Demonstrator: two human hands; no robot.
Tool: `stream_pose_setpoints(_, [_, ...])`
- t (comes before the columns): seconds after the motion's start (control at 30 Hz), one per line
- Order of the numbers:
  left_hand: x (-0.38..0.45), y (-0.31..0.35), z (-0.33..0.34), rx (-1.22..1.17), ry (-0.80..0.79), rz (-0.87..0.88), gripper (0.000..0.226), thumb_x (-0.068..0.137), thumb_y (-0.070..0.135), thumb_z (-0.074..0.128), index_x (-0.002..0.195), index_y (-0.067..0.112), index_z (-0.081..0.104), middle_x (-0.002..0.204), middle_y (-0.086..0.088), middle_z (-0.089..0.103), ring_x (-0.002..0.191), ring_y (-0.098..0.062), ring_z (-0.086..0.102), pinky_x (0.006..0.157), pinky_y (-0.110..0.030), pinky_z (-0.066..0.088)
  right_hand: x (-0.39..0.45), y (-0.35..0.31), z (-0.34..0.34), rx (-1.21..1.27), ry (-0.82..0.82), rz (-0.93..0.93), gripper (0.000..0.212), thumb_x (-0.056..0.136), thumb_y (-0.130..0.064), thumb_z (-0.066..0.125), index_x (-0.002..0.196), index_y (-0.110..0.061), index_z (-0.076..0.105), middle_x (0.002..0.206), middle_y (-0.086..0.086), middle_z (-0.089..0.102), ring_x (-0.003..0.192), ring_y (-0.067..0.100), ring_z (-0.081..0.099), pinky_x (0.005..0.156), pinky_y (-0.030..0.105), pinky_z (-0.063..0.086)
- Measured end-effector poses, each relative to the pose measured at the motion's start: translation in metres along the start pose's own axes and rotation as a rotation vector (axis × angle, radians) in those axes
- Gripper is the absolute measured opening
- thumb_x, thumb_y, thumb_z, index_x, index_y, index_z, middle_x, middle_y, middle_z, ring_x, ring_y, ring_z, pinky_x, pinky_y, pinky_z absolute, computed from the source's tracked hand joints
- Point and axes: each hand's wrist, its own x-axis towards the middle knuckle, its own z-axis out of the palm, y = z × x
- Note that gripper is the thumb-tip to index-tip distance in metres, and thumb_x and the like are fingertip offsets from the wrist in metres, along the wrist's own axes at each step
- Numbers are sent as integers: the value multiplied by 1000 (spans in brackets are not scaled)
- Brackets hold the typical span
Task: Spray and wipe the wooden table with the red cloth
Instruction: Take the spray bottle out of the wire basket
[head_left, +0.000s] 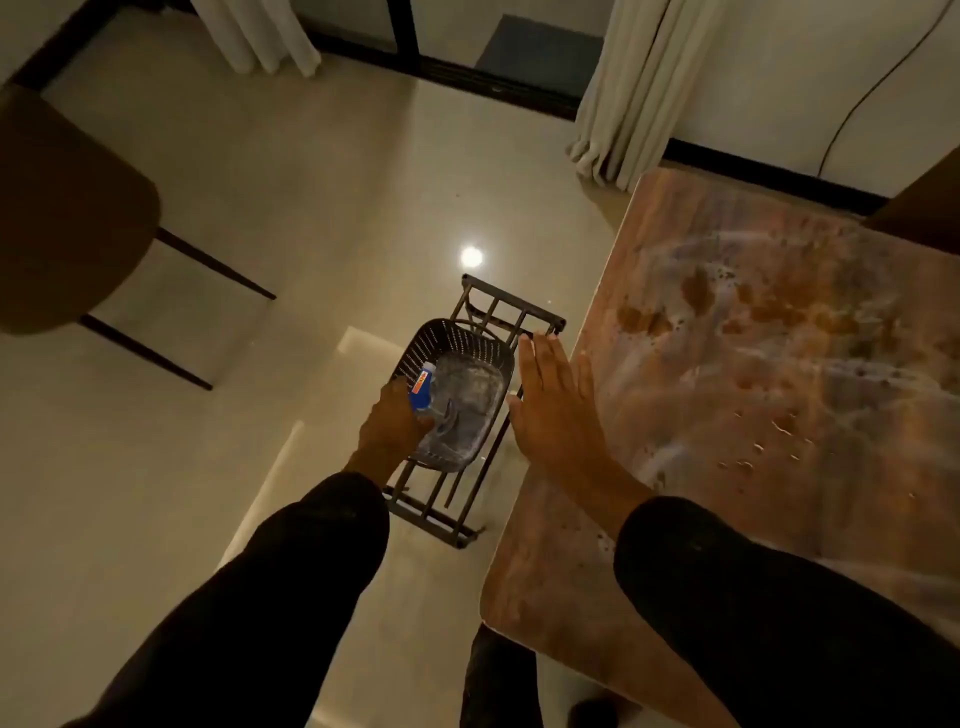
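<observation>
The wooden table (779, 364) fills the right side, its top streaked and dotted with wet drops and darker stains. My left hand (392, 428) reaches down into a dark perforated basket (457, 353) and is closed around a spray bottle (422, 389) with a blue label. My right hand (556, 405) hovers flat with fingers spread over the table's left edge, holding nothing. No red cloth shows anywhere in view.
The basket rests on a low dark metal rack (498, 322) on the tiled floor, just left of the table. A brown chair (67, 218) stands at far left. Curtains (623, 88) and a dark sliding-door track line the far wall.
</observation>
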Motion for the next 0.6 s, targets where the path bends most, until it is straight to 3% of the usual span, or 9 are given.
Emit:
stream_pose_setpoints(0.17, [29, -2, 19, -134, 86, 4, 28, 93, 29, 69, 115, 12, 64, 106, -7, 70, 93, -22, 66, 88, -35, 53, 23, 6, 13, 0, -35, 40, 74, 108, -43, 43, 166, -17, 7, 174, 9, 9, 162, 27, 3, 126, 57, 5])
stream_pose_setpoints(0.37, [35, -2, 12, -245, 224, -6, 23, 93, 31, 70, 103, 11, 68, 88, -4, 70, 75, -16, 63, 84, -40, 59, 31, 13, 0, 4, -45, 79, 71, 107, -39, 43, 166, -15, 11, 173, 11, 15, 161, 30, 9, 126, 61, 9])
stream_pose_setpoints(0.5, [25, 24, -34, -321, 319, 178, 34, 88, 27, 75, 119, 15, 66, 97, 4, 70, 82, -9, 64, 77, -14, 50, 33, 10, -36, 46, -12, 95, 69, 108, -36, 43, 166, -16, 11, 173, 11, 16, 161, 29, 11, 125, 61, 5])
stream_pose_setpoints(0.6, [12, 74, -75, -328, 347, 320, 36, 86, 33, 78, 115, 12, 69, 95, 0, 73, 80, -13, 66, 75, -20, 55, 37, 10, -83, 55, 65, 107, 67, 108, -34, 42, 166, -16, 14, 172, 11, 21, 160, 28, 15, 125, 59, 2])
